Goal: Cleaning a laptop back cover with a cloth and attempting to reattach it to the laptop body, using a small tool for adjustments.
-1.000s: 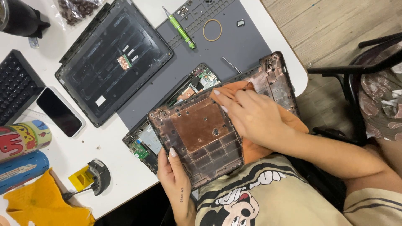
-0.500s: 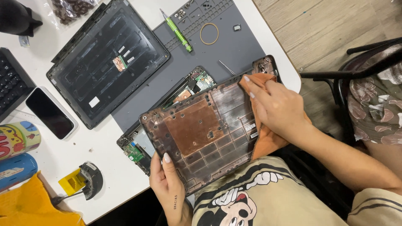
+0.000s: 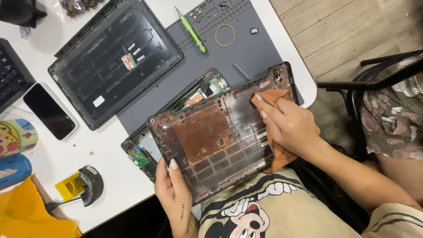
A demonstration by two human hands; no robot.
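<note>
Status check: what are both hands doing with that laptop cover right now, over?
Left hand grips laptop bottom cover at its near edge. Right hand presses orange cloth on its inner face. Nothing blocking.

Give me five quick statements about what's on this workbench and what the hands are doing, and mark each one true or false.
1. The right hand presses an orange cloth against the inside of the dark plastic laptop bottom cover. True.
2. The left hand holds a green screwdriver. False: its grip is on the cover's near edge; the green screwdriver lies on the grey work mat.
3. A black smartphone lies face up on the white table. True.
4. The loose rubber band sits on the smartphone. False: it lies on the grey mat.
5. The cover lies flat on the mat, untouched. False: both hands are on it.
</note>
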